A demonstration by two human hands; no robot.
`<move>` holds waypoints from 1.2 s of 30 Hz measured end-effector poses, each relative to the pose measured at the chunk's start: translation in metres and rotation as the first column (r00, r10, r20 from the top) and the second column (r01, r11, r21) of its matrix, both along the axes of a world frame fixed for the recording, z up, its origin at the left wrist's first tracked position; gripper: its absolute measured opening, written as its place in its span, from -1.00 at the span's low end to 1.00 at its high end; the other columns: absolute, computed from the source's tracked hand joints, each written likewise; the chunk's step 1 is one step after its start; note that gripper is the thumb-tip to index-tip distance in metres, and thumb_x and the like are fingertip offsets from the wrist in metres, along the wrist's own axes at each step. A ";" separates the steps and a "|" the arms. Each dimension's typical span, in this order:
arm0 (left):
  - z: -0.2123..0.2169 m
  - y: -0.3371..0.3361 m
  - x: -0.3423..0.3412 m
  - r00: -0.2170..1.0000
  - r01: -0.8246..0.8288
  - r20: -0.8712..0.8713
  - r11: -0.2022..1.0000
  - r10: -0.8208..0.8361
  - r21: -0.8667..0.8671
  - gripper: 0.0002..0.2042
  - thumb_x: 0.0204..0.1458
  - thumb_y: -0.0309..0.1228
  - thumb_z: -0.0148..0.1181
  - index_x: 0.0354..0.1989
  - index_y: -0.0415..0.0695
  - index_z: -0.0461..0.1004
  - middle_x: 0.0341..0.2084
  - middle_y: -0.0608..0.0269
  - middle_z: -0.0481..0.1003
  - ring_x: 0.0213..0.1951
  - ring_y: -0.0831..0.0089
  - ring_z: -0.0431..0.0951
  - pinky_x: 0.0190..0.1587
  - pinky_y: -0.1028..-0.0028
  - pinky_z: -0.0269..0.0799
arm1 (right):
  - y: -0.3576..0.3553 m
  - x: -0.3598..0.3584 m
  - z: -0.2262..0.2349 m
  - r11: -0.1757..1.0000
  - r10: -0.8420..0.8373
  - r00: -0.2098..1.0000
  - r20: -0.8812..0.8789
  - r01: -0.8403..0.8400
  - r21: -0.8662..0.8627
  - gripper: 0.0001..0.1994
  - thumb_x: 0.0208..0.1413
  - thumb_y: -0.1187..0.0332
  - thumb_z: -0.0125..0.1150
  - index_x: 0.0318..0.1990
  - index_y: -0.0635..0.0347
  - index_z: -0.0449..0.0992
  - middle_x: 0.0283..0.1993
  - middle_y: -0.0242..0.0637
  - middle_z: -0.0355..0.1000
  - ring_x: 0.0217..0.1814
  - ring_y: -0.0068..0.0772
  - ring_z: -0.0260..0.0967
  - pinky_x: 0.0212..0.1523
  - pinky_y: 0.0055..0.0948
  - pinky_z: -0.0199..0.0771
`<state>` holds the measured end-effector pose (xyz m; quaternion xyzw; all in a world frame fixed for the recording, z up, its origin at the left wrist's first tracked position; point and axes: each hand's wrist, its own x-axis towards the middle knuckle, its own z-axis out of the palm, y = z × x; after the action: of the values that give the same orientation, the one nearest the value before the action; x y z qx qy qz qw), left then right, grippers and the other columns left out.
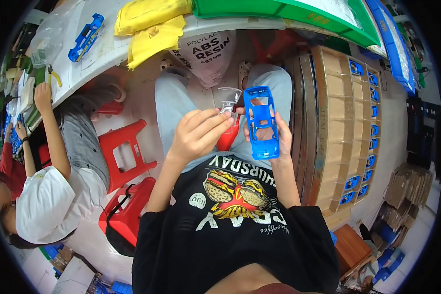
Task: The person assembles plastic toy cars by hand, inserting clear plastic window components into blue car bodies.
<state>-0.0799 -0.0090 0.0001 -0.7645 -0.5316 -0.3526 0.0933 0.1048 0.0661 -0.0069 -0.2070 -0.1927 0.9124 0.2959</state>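
Note:
My right hand (284, 133) holds a blue plastic toy car body (264, 150) above my lap, its fingers wrapped round the side and underneath. The shell stands lengthwise, and I see through its window openings to my fingers behind. Just left of it, my left hand (200, 133) pinches a clear plastic window piece (229, 94) between thumb and fingertips. This transparent part is close beside the car body; whether the two touch I cannot tell. Part of the clear piece is hidden by my fingers.
On the right stands a divided cardboard tray (330, 98) with several blue car bodies in it. Ahead, a white table (110, 46) carries yellow cloth (152, 19), a green bin (240, 9) and another blue car body (86, 37). At left, a co-worker (49, 201) sits near red stools (127, 152).

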 end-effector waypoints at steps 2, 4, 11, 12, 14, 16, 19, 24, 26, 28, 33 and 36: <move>0.009 0.000 0.001 0.936 0.089 0.341 0.996 -0.087 0.012 -0.78 -0.31 -0.50 0.14 -0.37 -0.11 0.49 -0.35 0.37 0.49 -0.26 0.46 0.43 -0.31 0.54 0.26 | 0.002 0.001 0.001 1.000 -0.015 0.997 -0.081 0.016 0.017 -0.41 0.09 0.03 -0.23 0.17 0.23 -0.07 0.02 0.02 0.18 -0.31 -0.28 0.36 -0.33 -0.37 0.45; 0.014 -0.005 0.004 0.945 0.008 0.325 0.997 -0.030 0.071 -0.79 -0.33 -0.51 0.16 -0.40 -0.10 0.49 -0.36 0.39 0.50 -0.28 0.47 0.44 -0.32 0.55 0.25 | 0.005 -0.001 0.006 0.997 -0.030 0.985 -0.168 0.043 0.072 -0.37 0.07 0.00 -0.20 0.17 0.24 -0.09 0.08 0.07 0.11 -0.32 -0.26 0.35 -0.36 -0.38 0.44; 0.013 0.026 -0.049 0.793 -0.513 -0.150 0.780 0.590 0.359 -0.77 -0.21 -0.49 0.16 -0.31 0.00 0.52 -0.31 0.45 0.49 -0.24 0.54 0.43 -0.24 0.52 0.16 | 0.009 0.007 0.008 0.977 -0.159 0.987 0.015 0.155 0.144 -0.36 0.08 0.00 -0.27 0.17 0.32 -0.10 0.01 0.10 0.15 -0.40 -0.30 0.28 -0.46 -0.43 0.37; 0.011 0.035 -0.059 0.791 -0.527 -0.127 0.772 0.599 0.356 -0.79 -0.22 -0.50 0.15 -0.33 -0.03 0.52 -0.31 0.46 0.48 -0.25 0.51 0.42 -0.22 0.50 0.14 | 0.007 0.008 0.007 0.978 -0.155 0.988 0.015 0.151 0.140 -0.36 0.08 0.00 -0.27 0.17 0.32 -0.10 0.01 0.10 0.15 -0.40 -0.30 0.28 -0.46 -0.43 0.37; -0.010 0.047 -0.080 0.862 -0.441 -0.173 0.874 0.476 0.205 -0.75 -0.22 -0.53 0.10 -0.28 -0.09 0.48 -0.30 0.41 0.46 -0.22 0.46 0.39 -0.17 0.46 0.15 | 0.004 0.008 0.006 0.984 -0.136 0.990 0.022 0.133 0.118 -0.36 0.07 -0.01 -0.27 0.16 0.34 -0.08 -0.08 0.06 0.21 -0.40 -0.29 0.29 -0.46 -0.42 0.36; -0.038 0.049 -0.085 0.919 -0.301 -0.263 0.953 0.294 0.012 -0.71 -0.26 -0.52 0.06 -0.25 -0.12 0.44 -0.29 0.34 0.44 -0.18 0.43 0.35 -0.14 0.42 0.17 | 0.003 0.009 0.003 0.987 -0.128 0.992 0.012 0.126 0.103 -0.36 0.07 -0.01 -0.27 0.15 0.36 -0.06 -0.12 0.05 0.23 -0.40 -0.28 0.29 -0.46 -0.42 0.36; -0.063 0.038 -0.059 0.978 -0.149 -0.169 0.978 0.124 -0.143 -0.73 -0.28 -0.51 0.07 -0.30 -0.12 0.45 -0.31 0.36 0.44 -0.21 0.42 0.36 -0.16 0.42 0.19 | 0.003 0.011 0.000 0.989 -0.123 0.992 0.014 0.121 0.086 -0.36 0.06 -0.02 -0.26 0.13 0.37 -0.02 -0.17 0.04 0.25 -0.40 -0.27 0.30 -0.46 -0.42 0.35; -0.054 0.021 -0.023 0.986 -0.158 -0.063 0.981 0.152 -0.115 -0.74 -0.29 -0.51 0.09 -0.32 -0.11 0.46 -0.31 0.38 0.45 -0.25 0.44 0.37 -0.20 0.44 0.18 | 0.006 0.012 -0.004 0.991 -0.087 0.993 0.082 0.078 0.112 -0.34 0.03 -0.05 -0.26 0.11 0.36 0.03 -0.19 0.03 0.26 -0.41 -0.27 0.30 -0.43 -0.44 0.34; -0.044 0.020 -0.015 0.988 -0.152 -0.040 0.982 0.148 -0.109 -0.75 -0.30 -0.52 0.10 -0.33 -0.11 0.46 -0.32 0.39 0.45 -0.27 0.45 0.37 -0.21 0.45 0.18 | 0.007 0.013 -0.003 0.991 -0.090 0.990 0.108 0.078 0.108 -0.34 0.03 -0.06 -0.26 0.12 0.36 0.03 -0.19 0.02 0.26 -0.40 -0.28 0.30 -0.42 -0.44 0.34; -0.030 0.019 -0.004 0.975 -0.159 0.147 0.986 0.165 -0.057 -0.77 -0.32 -0.54 0.13 -0.38 -0.11 0.47 -0.35 0.38 0.47 -0.32 0.44 0.39 -0.22 0.46 0.19 | 0.006 0.012 -0.004 0.991 -0.097 0.987 0.129 0.084 0.104 -0.33 0.03 -0.07 -0.25 0.12 0.35 0.02 -0.19 0.00 0.27 -0.40 -0.30 0.29 -0.42 -0.44 0.33; 0.007 0.005 0.028 0.825 -0.091 0.548 0.990 0.136 -0.109 -0.81 -0.35 -0.58 0.17 -0.46 -0.14 0.46 -0.39 0.32 0.49 -0.39 0.40 0.41 -0.28 0.46 0.22 | 0.003 0.005 0.007 0.883 -0.341 0.910 0.234 0.225 0.413 -0.31 -0.06 0.11 0.05 0.16 0.34 -0.03 0.14 -0.09 0.06 0.05 -0.18 0.19 0.04 -0.28 0.20; 0.025 -0.002 0.043 0.773 -0.069 0.626 0.994 0.105 -0.081 -0.80 -0.36 -0.60 0.16 -0.46 -0.17 0.46 -0.41 0.28 0.48 -0.40 0.37 0.41 -0.30 0.48 0.23 | 0.006 0.008 0.008 0.709 -0.451 0.874 0.182 0.227 0.668 -0.33 -0.21 0.50 0.21 0.11 0.33 0.03 0.07 -0.07 0.15 0.13 -0.15 0.13 0.14 -0.24 0.08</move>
<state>-0.0372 -0.0112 0.0249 -0.5798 -0.5763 -0.5683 -0.0937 0.1127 0.0726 0.0010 -0.2792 -0.4899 0.6752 0.4756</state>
